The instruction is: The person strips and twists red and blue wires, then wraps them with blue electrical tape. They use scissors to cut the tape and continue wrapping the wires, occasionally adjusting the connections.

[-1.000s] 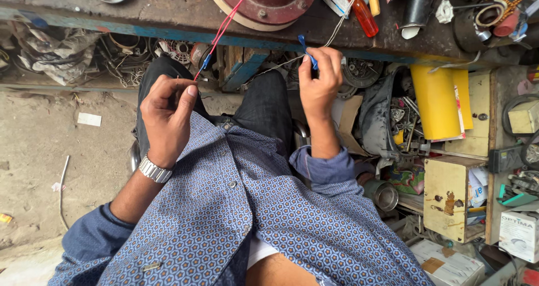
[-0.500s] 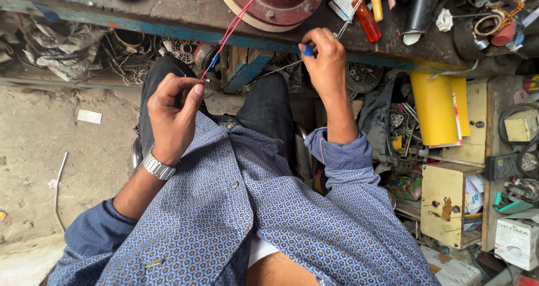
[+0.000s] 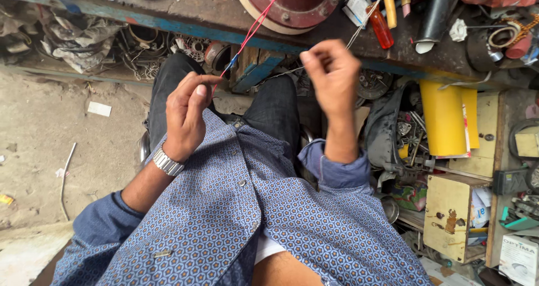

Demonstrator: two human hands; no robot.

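Note:
My left hand pinches the end of a thin red wire with a small blue sleeve near my fingertips. The wire runs up to a round red motor housing on the workbench. My right hand is raised in front of the bench edge, fingers closed on a thin pale wire that leads up to the right among the tools. I sit in a blue patterned shirt and dark trousers, with a metal watch on my left wrist.
A red-handled screwdriver, a black tube and small parts lie on the bench at the right. A yellow roll, worn yellow boxes and scrap crowd the floor at right. Bare dirt floor lies at left.
My right hand has risen and swung right toward the bench edge; the blue tool seen in it earlier is no longer visible. My left hand has stayed on the red wire.

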